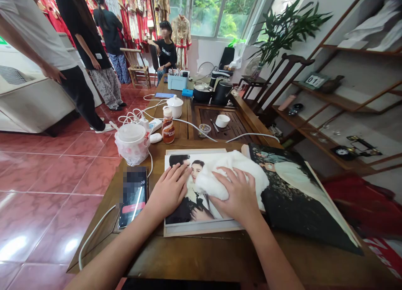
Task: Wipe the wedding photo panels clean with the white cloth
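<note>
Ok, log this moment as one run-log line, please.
left hand: flat on mounted portrait photo | right hand: on white fluffy cloth atop it | beside: phone, large photo print

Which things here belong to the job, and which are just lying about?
Job: left hand on the photo print of a couple; right hand on the white fluffy cloth.

Lying about: smartphone, bottled drink, bagged white container, power strip, lidded white pot.
</note>
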A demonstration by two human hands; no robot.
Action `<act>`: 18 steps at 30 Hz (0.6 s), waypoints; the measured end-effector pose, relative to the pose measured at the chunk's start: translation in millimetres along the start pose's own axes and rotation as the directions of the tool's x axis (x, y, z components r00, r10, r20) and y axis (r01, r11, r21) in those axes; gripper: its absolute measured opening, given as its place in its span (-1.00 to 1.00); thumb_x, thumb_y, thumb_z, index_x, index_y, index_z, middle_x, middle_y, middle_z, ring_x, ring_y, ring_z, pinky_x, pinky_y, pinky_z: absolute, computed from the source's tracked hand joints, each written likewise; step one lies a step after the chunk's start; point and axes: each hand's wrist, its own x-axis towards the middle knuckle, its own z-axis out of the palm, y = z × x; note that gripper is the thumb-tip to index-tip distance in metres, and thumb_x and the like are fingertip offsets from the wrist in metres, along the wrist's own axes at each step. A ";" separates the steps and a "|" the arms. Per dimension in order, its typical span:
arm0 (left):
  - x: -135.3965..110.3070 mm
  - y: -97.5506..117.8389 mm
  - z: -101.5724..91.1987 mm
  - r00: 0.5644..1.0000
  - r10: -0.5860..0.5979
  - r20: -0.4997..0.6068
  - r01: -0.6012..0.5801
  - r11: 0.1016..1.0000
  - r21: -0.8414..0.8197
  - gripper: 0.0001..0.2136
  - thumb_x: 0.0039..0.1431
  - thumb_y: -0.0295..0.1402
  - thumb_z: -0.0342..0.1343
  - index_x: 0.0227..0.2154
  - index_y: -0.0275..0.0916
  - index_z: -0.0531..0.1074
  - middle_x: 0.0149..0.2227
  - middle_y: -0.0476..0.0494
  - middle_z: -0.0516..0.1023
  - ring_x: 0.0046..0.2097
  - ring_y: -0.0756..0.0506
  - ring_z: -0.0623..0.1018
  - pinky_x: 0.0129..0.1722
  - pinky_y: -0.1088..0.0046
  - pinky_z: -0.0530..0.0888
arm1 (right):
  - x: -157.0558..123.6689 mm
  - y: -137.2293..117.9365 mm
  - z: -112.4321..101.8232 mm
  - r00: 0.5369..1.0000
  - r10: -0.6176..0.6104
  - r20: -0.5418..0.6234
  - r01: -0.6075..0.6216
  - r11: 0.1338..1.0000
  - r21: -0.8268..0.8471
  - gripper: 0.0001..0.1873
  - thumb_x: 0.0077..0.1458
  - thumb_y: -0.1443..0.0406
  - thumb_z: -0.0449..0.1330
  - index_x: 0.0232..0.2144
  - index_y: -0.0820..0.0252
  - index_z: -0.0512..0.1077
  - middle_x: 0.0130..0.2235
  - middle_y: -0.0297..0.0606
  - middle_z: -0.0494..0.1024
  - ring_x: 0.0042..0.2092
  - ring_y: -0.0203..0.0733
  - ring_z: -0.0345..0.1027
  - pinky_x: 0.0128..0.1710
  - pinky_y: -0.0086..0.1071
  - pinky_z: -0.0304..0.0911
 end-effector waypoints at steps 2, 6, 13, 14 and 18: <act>0.3 -0.1 0.5 1.000 -0.004 0.005 0.004 1.000 -0.003 -0.57 0.32 -0.39 -0.11 0.23 -0.16 0.16 0.29 -0.07 0.15 0.29 -0.17 0.18 0.27 0.18 0.16 | -14.5 -2.9 -3.6 1.000 -0.009 0.010 0.009 1.000 0.003 -0.47 -0.09 0.08 0.20 -0.01 0.01 0.41 0.08 -0.24 0.40 0.05 0.14 0.14 0.06 0.04 -0.09; 0.0 0.2 0.3 1.000 -0.002 0.007 0.002 1.000 -0.005 -0.57 0.32 -0.40 -0.11 0.23 -0.16 0.16 0.30 -0.07 0.15 0.28 -0.16 0.19 0.27 0.18 0.15 | -44.0 -9.8 -11.0 1.000 -0.015 0.020 0.015 1.000 0.011 -0.45 -0.10 0.10 0.21 0.01 -0.05 0.39 0.10 -0.28 0.39 0.05 0.15 0.15 0.06 0.06 -0.08; -1.8 -0.5 0.8 1.000 0.012 0.008 -0.012 1.000 0.002 -0.57 0.32 -0.40 -0.11 0.24 -0.18 0.16 0.30 -0.10 0.15 0.29 -0.17 0.19 0.26 0.18 0.17 | -39.3 -12.0 -10.5 0.999 -0.008 0.048 0.006 0.999 0.054 -0.44 -0.12 0.08 0.23 0.01 -0.07 0.40 0.09 -0.27 0.40 0.05 0.16 0.14 0.05 0.06 -0.09; -2.1 -0.7 1.2 1.000 0.014 0.006 -0.014 1.000 0.004 -0.57 0.32 -0.40 -0.12 0.24 -0.18 0.16 0.29 -0.10 0.15 0.29 -0.17 0.19 0.26 0.18 0.17 | -33.2 -11.8 -9.2 0.999 -0.008 0.052 0.005 0.998 0.058 -0.44 -0.12 0.08 0.23 0.01 -0.06 0.40 0.09 -0.27 0.40 0.05 0.16 0.14 0.06 0.06 -0.10; -3.9 -1.5 2.3 1.000 0.020 -0.003 -0.020 1.000 0.017 -0.58 0.33 -0.39 -0.12 0.24 -0.17 0.15 0.29 -0.10 0.15 0.29 -0.17 0.18 0.26 0.18 0.17 | -7.6 -12.3 -4.2 0.998 -0.016 0.060 0.013 0.998 0.062 -0.45 -0.10 0.08 0.23 0.00 -0.01 0.40 0.10 -0.23 0.39 0.06 0.15 0.12 0.08 0.05 -0.13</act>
